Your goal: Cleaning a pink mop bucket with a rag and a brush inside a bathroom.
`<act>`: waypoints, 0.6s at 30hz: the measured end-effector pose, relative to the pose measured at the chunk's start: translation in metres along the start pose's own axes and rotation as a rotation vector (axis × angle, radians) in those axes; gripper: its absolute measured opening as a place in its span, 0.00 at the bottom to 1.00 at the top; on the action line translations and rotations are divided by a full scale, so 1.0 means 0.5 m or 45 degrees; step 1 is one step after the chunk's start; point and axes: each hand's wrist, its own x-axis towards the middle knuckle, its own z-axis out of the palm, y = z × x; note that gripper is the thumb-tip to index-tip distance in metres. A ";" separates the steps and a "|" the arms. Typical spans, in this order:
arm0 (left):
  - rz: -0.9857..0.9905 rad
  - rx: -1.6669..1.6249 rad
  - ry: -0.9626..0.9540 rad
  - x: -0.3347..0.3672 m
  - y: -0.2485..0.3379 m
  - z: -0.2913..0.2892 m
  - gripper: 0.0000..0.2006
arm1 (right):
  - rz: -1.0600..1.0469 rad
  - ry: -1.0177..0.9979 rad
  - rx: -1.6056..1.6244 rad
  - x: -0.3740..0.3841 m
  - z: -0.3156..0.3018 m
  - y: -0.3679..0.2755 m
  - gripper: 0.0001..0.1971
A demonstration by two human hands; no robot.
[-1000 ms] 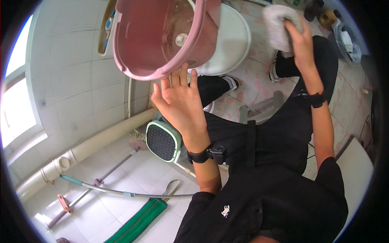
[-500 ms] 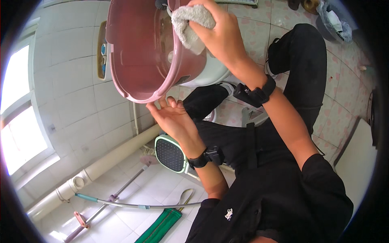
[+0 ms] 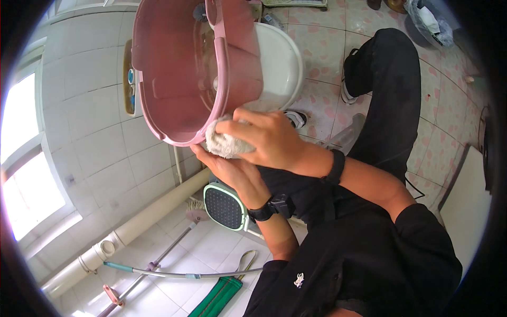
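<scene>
A large pink plastic bucket (image 3: 221, 79) lies tipped over, its open mouth turned toward the left and its rim facing me. My left hand (image 3: 235, 171) is under the rim's near end, thumb and fingertips against it, supporting the bucket; the cloth and right hand partly hide its fingers. In my right hand (image 3: 277, 140) is a light grey terry cloth (image 3: 227, 142), bunched up and pressed to the outer side of the rim just above the left hand. Behind the bucket stands a white rounded basin-like fixture (image 3: 280, 68).
A green-edged grey pad (image 3: 224, 206) is near the left forearm. Mop poles (image 3: 171, 247) and a green cloth pouch (image 3: 216, 298) lie lower left. A thick pipe (image 3: 127, 232) runs along the tiled wall. A lined bin (image 3: 428, 29) stands at the far right.
My right hand has moved down and left with the cloth, from the bucket's upper rim to the near end beside my left hand. The bucket has shifted slightly; the left hand stays at its rim.
</scene>
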 end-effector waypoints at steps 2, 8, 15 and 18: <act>-0.002 0.053 -0.058 0.005 -0.003 -0.012 0.22 | 0.027 0.025 0.045 -0.004 0.017 0.001 0.24; -0.059 0.072 -0.140 -0.018 0.006 -0.004 0.23 | 0.043 0.125 0.038 -0.006 0.010 -0.009 0.22; 0.105 0.092 -0.049 0.000 -0.004 -0.020 0.16 | 0.058 0.068 -0.109 0.008 -0.024 0.023 0.21; 0.063 0.059 -0.072 -0.007 -0.007 0.001 0.10 | 0.097 0.244 -0.124 0.030 -0.056 0.040 0.20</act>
